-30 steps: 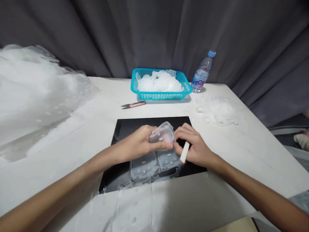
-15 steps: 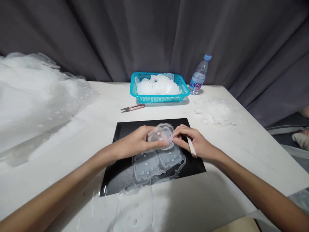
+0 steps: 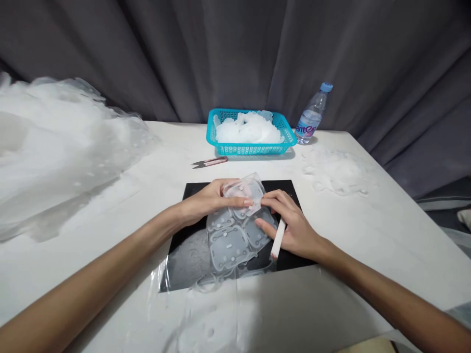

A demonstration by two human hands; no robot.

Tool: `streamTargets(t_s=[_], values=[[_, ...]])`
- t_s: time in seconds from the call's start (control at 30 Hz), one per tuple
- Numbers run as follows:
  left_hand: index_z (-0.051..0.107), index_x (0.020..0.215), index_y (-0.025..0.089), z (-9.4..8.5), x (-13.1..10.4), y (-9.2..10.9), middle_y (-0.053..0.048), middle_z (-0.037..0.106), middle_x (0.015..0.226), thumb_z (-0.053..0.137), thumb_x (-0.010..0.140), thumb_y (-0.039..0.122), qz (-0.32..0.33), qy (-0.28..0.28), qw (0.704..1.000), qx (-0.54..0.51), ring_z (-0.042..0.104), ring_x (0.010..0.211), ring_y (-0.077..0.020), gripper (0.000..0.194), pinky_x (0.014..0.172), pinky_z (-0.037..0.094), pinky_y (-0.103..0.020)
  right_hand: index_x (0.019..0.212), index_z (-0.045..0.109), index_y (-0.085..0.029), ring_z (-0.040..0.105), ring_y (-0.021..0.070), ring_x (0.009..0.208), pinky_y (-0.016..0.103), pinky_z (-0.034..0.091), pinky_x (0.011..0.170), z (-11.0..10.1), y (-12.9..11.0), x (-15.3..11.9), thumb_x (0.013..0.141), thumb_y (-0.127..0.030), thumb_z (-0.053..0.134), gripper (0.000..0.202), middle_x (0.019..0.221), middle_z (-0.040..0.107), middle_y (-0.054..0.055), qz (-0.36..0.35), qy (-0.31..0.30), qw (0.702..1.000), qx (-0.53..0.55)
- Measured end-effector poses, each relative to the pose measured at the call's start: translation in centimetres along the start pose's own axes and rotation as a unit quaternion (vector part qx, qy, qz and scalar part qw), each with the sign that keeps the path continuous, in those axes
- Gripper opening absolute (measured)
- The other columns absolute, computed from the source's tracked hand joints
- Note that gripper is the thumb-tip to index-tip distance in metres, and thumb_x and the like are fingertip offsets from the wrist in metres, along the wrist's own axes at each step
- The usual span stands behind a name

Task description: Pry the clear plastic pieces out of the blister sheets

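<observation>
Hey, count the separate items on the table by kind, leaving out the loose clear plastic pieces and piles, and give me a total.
Teal basket: 1
Water bottle: 1
Thread snips: 1
Black mat: 1
White stick tool, in the right hand: 1
Total: 5
The left hand holds a clear plastic sheet of moulded pieces, not counted.

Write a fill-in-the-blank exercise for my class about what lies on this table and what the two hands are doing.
1. The left hand lifts one end of a translucent moulded sheet that lies on a ____ mat.
2. The right hand holds a slim white tool and touches the same ____.
3. The basket at the far side of the table is coloured ____.
4. Right of the basket stands a plastic ____ with a blue cap.

Missing words: black; sheet; turquoise; bottle
</observation>
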State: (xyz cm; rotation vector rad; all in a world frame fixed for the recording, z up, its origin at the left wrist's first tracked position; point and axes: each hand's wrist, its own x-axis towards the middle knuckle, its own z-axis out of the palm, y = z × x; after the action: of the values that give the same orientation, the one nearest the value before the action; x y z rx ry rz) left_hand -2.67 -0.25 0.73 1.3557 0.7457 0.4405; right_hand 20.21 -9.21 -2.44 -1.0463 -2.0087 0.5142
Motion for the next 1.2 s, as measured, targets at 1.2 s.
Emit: streamTargets(t_s=[1.2], values=[[0.07,0.114,0.015,0.4,0.4,-1.2,-0.004,0.077,0.095,0.085,0.086,0.031,-0.003,-0.027,0.996,-0.09,0.072,0.075,-0.0139,0.036,0.071,0.058,-0.022,0.089,0.072,-0.021,0.051,0.0229,0.086,0.036,0.046,0.076,0.9,-0.6,0.6,0.096,-0.018,0.066,0.009,0.086,0.072,0.005,0.069,-0.027,0.993,-0.091]])
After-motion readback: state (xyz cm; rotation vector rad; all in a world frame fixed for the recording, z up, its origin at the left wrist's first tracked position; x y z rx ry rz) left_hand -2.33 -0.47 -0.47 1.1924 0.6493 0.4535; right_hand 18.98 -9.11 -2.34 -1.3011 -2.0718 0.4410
